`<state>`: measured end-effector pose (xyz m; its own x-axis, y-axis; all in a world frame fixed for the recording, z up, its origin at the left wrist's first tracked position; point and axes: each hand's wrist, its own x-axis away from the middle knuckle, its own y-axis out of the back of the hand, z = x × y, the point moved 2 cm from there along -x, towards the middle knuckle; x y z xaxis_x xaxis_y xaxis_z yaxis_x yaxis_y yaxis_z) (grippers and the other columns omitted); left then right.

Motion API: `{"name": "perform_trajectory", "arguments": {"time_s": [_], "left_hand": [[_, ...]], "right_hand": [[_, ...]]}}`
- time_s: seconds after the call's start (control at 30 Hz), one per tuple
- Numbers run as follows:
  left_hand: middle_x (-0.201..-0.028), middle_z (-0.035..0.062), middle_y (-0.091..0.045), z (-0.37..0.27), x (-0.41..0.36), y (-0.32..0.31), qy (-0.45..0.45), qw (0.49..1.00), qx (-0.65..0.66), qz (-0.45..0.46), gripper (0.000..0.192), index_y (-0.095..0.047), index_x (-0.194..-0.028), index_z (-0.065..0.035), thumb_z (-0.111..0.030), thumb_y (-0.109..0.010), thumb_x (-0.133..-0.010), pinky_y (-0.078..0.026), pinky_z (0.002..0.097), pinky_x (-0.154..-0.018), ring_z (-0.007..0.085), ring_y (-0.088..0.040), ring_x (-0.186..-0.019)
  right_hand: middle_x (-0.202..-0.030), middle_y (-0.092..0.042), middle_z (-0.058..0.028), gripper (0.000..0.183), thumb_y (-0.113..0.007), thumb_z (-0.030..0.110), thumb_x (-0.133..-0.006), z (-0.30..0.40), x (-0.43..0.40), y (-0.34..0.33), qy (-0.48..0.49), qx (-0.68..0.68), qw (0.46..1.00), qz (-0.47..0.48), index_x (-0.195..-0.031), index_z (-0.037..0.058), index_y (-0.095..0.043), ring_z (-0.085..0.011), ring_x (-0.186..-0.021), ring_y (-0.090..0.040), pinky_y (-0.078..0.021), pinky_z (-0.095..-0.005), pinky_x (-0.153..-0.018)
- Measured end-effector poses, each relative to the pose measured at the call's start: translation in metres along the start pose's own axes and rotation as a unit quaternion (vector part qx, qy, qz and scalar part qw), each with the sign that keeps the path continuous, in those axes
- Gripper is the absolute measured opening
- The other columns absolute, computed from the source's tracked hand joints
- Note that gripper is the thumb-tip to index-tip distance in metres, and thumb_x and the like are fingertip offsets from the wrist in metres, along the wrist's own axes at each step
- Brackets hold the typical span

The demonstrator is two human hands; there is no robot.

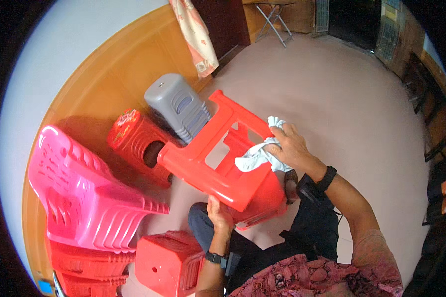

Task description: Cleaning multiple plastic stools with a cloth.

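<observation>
A red plastic stool (197, 174) is tipped over in front of me, above my legs, its open-framed side facing up. My left hand (220, 214) grips its near edge; the fingers are partly hidden under the plastic. In my right hand (291, 144) is a bunched pale cloth (254, 156), pressed against the stool's right-hand rail. Part of the cloth sticks out above the fingers, and a loose end hangs over the frame opening. More red plastic (269, 200) shows below the frame; whether it belongs to the same stool I cannot tell.
At left, pink plastic chairs (85, 200) are stacked over red stools (89, 265). Another red stool (156, 267), a patterned red stack (145, 144) and grey stools (174, 100) stand nearby. A curtain (199, 41) hangs by the wood-panelled wall (107, 74); a folding table (273, 20) stands farther back.
</observation>
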<state>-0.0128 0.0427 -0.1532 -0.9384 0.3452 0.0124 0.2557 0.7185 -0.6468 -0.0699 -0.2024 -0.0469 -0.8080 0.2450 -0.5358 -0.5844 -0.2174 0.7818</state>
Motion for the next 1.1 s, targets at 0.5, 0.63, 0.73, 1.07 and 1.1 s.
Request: {"name": "perform_trajectory", "arguments": {"time_s": [0.5, 0.63, 0.73, 1.07, 1.1], "left_hand": [[-0.101, 0.0071, -0.057, 0.003, 0.007, 0.023, 0.003, 1.000, -0.018, -0.016, 0.043, -0.049, -0.109, -0.0004, -0.035, -0.050, -0.084, -0.043, 0.0335, -0.082, 0.0198, -0.055, -0.092], [-0.120, 0.0103, -0.046, -0.023, 0.010, -0.001, -0.013, 0.999, 0.013, 0.040, 0.054, -0.038, -0.123, -0.0003, -0.038, -0.046, -0.086, -0.033, 0.0373, -0.095, 0.0222, -0.045, -0.110], [-0.121, 0.0083, -0.046, -0.027, 0.005, -0.002, -0.007, 1.000, -0.009, 0.003, 0.052, -0.038, -0.123, -0.0007, -0.037, -0.046, -0.086, -0.033, 0.0369, -0.095, 0.0211, -0.045, -0.110], [-0.108, 0.0103, -0.055, -0.013, -0.010, 0.003, -0.004, 0.996, 0.041, -0.076, 0.051, -0.047, -0.113, 0.0004, -0.043, -0.048, -0.085, -0.042, 0.0372, -0.085, 0.0220, -0.055, -0.095], [-0.109, 0.0097, -0.053, -0.010, -0.011, 0.005, 0.019, 0.996, 0.047, -0.071, 0.050, -0.046, -0.114, -0.0008, -0.043, -0.044, -0.087, -0.041, 0.0364, -0.088, 0.0205, -0.052, -0.099]], "right_hand": [[-0.087, -0.048, -0.0156, 0.030, -0.056, 0.013, -0.066, 0.133, 0.052, -0.022, 0.290, -0.137, 0.947, -0.020, -0.094, 0.0013, -0.055, -0.0294, -0.080, -0.050, -0.0473, -0.0370, -0.065], [-0.087, -0.051, -0.0125, 0.030, -0.060, 0.010, -0.064, 0.060, 0.028, 0.002, 0.151, -0.081, 0.985, 0.003, -0.092, 0.0033, -0.056, -0.0295, -0.077, -0.053, -0.0461, -0.0374, -0.066], [-0.082, -0.052, -0.0118, 0.027, -0.062, 0.010, -0.064, 0.017, 0.007, 0.007, 0.054, -0.094, 0.993, -0.036, -0.089, 0.0041, -0.057, -0.0298, -0.076, -0.053, -0.0441, -0.0386, -0.065], [-0.078, -0.050, -0.0122, 0.024, -0.061, 0.009, -0.063, 0.094, 0.040, -0.014, 0.077, -0.182, 0.978, -0.074, -0.086, 0.0064, -0.056, -0.0302, -0.073, -0.052, -0.0433, -0.0395, -0.063], [-0.077, -0.048, -0.0119, 0.027, -0.062, 0.007, -0.060, 0.117, 0.048, -0.020, 0.093, -0.196, 0.975, -0.048, -0.085, 0.0056, -0.056, -0.0297, -0.073, -0.051, -0.0438, -0.0397, -0.063]]}}
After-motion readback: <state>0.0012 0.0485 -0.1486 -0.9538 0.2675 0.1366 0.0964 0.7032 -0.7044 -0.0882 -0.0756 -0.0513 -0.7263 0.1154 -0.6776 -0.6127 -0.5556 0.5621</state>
